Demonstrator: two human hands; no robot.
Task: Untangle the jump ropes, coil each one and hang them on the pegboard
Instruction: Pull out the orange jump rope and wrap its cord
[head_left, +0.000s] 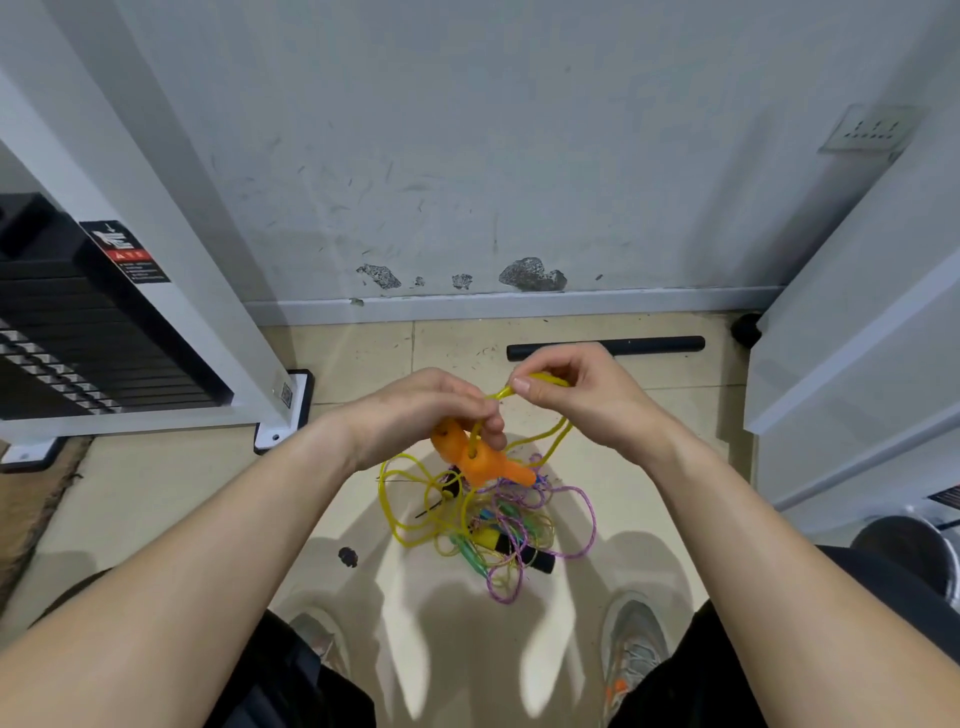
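Note:
My left hand (421, 410) grips two orange handles (480, 462) of a yellow jump rope (410, 499), held above the floor. My right hand (576, 389) pinches a loop of that yellow cord near its thumb. Below both hands, a tangle lies on the tiled floor: yellow cord, a purple speckled rope (582, 514), a green handle (470, 553) and a yellow-and-black handle (514, 545). The ropes cross one another in the pile. No pegboard is in view.
A weight-stack machine with a white frame (171, 291) stands at the left. A black foam bar (605, 347) lies by the scuffed wall. White panels (852, 364) stand at the right. My shoes (636, 644) are on either side of the pile.

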